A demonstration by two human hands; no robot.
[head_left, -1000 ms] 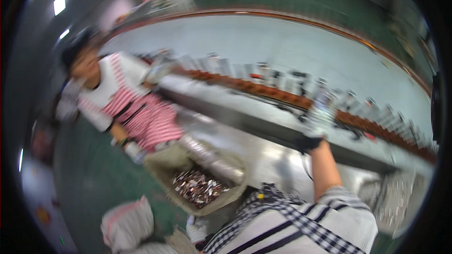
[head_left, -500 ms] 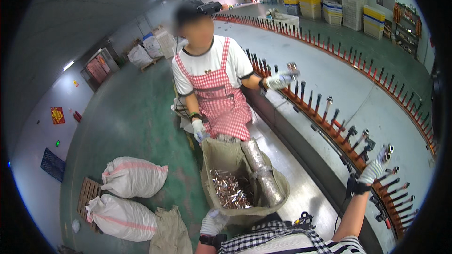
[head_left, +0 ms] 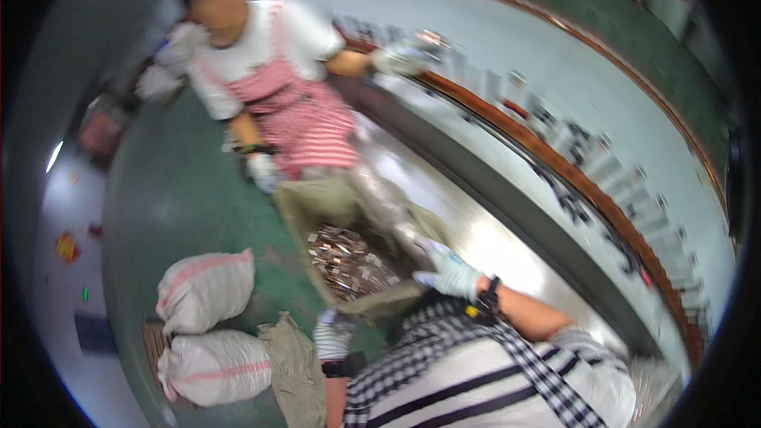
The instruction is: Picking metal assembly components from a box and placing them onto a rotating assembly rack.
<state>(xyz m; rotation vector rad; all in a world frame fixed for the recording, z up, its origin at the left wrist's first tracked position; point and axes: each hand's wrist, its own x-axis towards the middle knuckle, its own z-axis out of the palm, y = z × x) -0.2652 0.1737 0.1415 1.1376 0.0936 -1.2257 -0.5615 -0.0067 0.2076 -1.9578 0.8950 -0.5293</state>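
Both gloved hands grip the open khaki cloth sack of small metal parts: left hand closed on its near rim, right hand on its right edge.

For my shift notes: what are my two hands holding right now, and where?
Right hand reaches into the box, left hand grips its near rim; any held part cannot be told.

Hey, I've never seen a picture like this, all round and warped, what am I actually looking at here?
A camera worn on a person's head, looking down through a fisheye lens, took it, so straight edges bend. At the bottom is the wearer's checked shirt. Their gloved right hand reaches to the rim of an open sack full of small metal pieces; their gloved left hand is by its near edge. Whether either grips is too blurred to tell. Opposite, a co-worker in a striped apron stands beside a long conveyor line. Two tied white sacks lie on the green floor.
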